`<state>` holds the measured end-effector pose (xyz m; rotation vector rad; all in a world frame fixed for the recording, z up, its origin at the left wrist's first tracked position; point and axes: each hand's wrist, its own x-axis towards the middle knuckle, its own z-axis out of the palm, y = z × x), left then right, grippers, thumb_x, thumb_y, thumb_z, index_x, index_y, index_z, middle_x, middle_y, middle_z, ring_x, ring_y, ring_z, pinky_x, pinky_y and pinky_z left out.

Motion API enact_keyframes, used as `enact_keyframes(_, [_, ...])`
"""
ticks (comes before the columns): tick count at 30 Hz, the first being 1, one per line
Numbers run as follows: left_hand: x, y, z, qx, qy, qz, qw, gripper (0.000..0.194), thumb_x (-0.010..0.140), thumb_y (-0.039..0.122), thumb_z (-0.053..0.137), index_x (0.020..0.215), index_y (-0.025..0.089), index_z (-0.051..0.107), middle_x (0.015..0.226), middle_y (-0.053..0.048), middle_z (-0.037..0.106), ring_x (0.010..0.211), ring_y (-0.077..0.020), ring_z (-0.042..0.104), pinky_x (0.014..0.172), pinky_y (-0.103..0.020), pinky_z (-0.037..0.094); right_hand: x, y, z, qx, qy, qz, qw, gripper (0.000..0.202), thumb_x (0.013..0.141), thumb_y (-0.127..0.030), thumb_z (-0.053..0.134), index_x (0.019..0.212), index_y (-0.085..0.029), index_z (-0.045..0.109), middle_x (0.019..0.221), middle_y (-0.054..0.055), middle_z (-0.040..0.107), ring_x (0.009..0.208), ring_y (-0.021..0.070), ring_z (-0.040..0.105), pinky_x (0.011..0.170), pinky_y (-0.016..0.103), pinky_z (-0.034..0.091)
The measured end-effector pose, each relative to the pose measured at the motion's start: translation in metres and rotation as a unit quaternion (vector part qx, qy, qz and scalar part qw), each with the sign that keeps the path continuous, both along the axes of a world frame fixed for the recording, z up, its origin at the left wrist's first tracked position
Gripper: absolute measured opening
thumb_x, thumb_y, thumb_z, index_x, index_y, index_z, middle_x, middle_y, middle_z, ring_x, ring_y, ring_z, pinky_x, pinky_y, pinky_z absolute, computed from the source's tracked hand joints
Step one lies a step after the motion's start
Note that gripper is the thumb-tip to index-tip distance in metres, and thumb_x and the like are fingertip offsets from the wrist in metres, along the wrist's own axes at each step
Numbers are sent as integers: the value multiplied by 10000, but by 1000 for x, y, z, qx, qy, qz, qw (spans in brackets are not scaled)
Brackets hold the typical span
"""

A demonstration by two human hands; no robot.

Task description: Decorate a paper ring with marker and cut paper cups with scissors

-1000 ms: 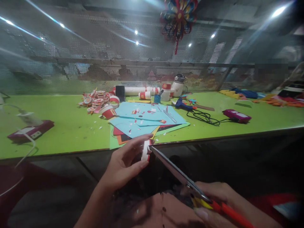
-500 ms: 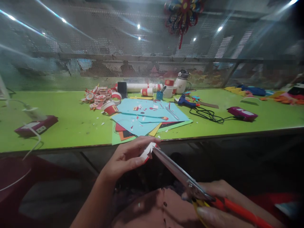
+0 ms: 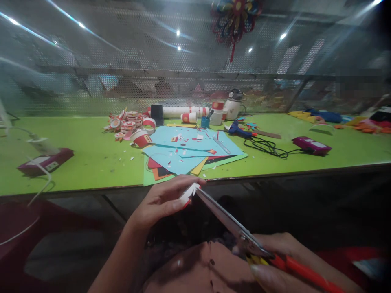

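Between the thumb and fingers of my left hand is a small white-and-red piece of paper, held just off the table's front edge. My right hand grips a pair of scissors with red and yellow handles. The blades point up and left, nearly together, and their tips meet the cut edge of the paper piece. Part of that piece is hidden by my left fingers. Below both hands is the pinkish-brown clothing on my lap.
On the green table lie light blue sheets strewn with scraps. Beyond are a cut paper cup, a heap of red-and-white paper pieces, a blue glue gun with a black cord, and purple power strips. A red bucket stands at lower left.
The scissor handles have drawn slightly closer together, and the blades have closed a little at the paper. My left hand stays almost where it was.
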<state>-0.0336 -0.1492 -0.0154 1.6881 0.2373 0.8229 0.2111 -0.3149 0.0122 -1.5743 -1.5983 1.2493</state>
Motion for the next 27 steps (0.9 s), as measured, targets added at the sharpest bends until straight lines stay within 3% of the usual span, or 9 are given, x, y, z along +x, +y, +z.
enact_keyframes(12, [-3, 5, -3, 33, 3, -2, 999, 412, 851, 319, 605, 1242, 191, 634, 1254, -121, 597, 1132, -290, 534, 946, -351, 404, 3, 15, -10, -14, 14, 75, 997, 482, 832, -590, 565, 1074, -212, 741, 907, 50, 731, 878, 229, 687, 800, 287, 532])
enact_keyframes(19, [-4, 7, -1, 24, 22, -9, 999, 408, 843, 304, 604, 1227, 176, 647, 1227, -136, 612, 1069, -294, 563, 879, -351, 439, -12, 11, 6, -3, 26, 60, 998, 444, 864, -562, 526, 1057, -227, 745, 914, 44, 727, 893, 239, 684, 824, 306, 529])
enact_keyframes(27, [-1, 11, -9, -28, -10, -30, 999, 436, 843, 357, 603, 1221, 144, 640, 1201, -148, 606, 801, -195, 592, 714, -287, 470, -14, 15, 16, -6, 21, 69, 997, 418, 864, -542, 538, 999, -211, 754, 911, 52, 722, 900, 235, 682, 798, 287, 539])
